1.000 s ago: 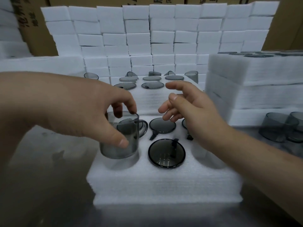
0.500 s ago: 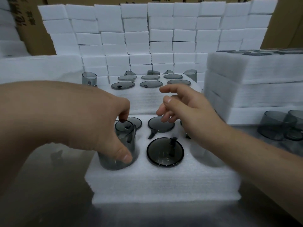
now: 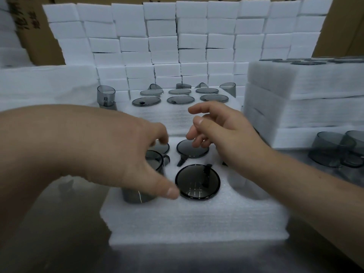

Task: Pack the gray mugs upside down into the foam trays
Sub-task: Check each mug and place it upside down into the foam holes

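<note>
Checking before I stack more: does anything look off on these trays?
Yes. The front-left gray mug under the left hand stands proud of the near foam tray, unlike the flush mug beside it. On the far tray, back-row mugs lean tilted.

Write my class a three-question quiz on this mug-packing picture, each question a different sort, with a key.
1. True or false: the right hand holds a mug.
2. Which front pocket of the near foam tray is empty? A left, B middle, C right.
3. Which hand is over the gray mug that sticks up out of its pocket?
Key: 1 false; 2 C; 3 the left hand.
</note>
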`<act>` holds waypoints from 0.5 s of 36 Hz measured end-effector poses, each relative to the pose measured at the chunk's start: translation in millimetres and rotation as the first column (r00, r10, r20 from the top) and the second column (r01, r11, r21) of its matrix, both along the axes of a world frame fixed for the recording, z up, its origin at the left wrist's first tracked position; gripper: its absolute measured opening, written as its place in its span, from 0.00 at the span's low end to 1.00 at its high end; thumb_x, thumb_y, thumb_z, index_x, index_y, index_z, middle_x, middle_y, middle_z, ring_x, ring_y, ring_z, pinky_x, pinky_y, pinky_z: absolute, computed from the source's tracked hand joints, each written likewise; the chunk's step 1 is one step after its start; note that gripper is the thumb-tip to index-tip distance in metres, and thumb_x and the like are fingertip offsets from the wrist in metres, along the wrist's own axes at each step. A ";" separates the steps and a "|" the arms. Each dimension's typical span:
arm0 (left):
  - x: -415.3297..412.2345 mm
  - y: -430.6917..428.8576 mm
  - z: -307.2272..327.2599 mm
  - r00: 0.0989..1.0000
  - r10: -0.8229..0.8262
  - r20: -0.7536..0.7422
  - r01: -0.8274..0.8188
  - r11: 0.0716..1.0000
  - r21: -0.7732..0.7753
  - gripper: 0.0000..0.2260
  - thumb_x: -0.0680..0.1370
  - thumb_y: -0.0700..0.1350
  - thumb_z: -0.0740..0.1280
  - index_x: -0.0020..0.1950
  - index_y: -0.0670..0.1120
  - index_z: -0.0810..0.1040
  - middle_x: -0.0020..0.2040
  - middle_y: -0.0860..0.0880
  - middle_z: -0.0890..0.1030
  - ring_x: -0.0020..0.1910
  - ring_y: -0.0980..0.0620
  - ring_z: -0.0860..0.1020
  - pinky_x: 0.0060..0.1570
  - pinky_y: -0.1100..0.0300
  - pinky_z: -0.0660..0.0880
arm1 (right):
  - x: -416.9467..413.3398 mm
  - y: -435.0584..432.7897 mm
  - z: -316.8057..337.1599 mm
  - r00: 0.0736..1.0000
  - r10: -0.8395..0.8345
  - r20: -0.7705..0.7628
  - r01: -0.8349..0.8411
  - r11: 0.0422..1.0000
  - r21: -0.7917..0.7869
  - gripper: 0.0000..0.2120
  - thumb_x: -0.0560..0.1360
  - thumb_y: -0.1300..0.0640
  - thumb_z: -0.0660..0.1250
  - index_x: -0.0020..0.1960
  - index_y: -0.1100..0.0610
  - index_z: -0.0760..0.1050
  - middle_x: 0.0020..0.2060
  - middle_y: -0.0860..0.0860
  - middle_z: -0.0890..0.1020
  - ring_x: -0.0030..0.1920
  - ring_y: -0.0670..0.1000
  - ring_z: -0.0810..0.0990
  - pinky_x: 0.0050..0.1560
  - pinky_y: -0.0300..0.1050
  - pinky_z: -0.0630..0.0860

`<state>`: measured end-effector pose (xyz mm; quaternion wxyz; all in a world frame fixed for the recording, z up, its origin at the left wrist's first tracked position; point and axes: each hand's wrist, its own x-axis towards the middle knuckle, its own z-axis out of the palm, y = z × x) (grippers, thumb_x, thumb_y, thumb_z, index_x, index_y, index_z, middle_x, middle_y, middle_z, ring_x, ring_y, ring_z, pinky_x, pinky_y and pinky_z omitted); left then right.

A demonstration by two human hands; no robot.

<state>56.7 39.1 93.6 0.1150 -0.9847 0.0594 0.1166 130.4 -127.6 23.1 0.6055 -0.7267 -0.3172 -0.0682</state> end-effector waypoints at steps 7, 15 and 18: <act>9.0 -11.6 -15.6 0.964 -0.207 0.168 0.254 0.905 -0.340 0.41 0.63 0.74 0.32 0.75 0.64 0.48 0.75 0.65 0.50 0.74 0.64 0.49 0.73 0.58 0.50 | 0.5 -0.7 -0.5 1.000 0.012 0.023 -0.013 1.000 0.005 0.06 0.77 0.57 0.63 0.48 0.47 0.74 0.29 0.43 0.80 0.32 0.41 0.78 0.37 0.33 0.73; 22.0 -16.4 -31.4 0.971 -0.227 0.069 0.236 0.905 -0.353 0.45 0.61 0.71 0.36 0.76 0.56 0.43 0.77 0.57 0.49 0.75 0.60 0.48 0.73 0.56 0.52 | -1.5 -0.7 0.5 1.000 0.022 0.011 -0.023 1.000 0.015 0.05 0.74 0.53 0.60 0.48 0.47 0.74 0.31 0.46 0.80 0.32 0.44 0.78 0.40 0.38 0.74; 22.7 -17.7 -32.5 0.973 -0.225 0.047 0.225 0.895 -0.386 0.45 0.61 0.71 0.38 0.76 0.53 0.47 0.76 0.55 0.53 0.74 0.58 0.53 0.73 0.55 0.53 | -1.9 -0.2 0.9 1.000 0.026 0.011 -0.026 0.999 0.038 0.05 0.76 0.54 0.59 0.47 0.49 0.74 0.31 0.48 0.79 0.32 0.45 0.77 0.37 0.36 0.74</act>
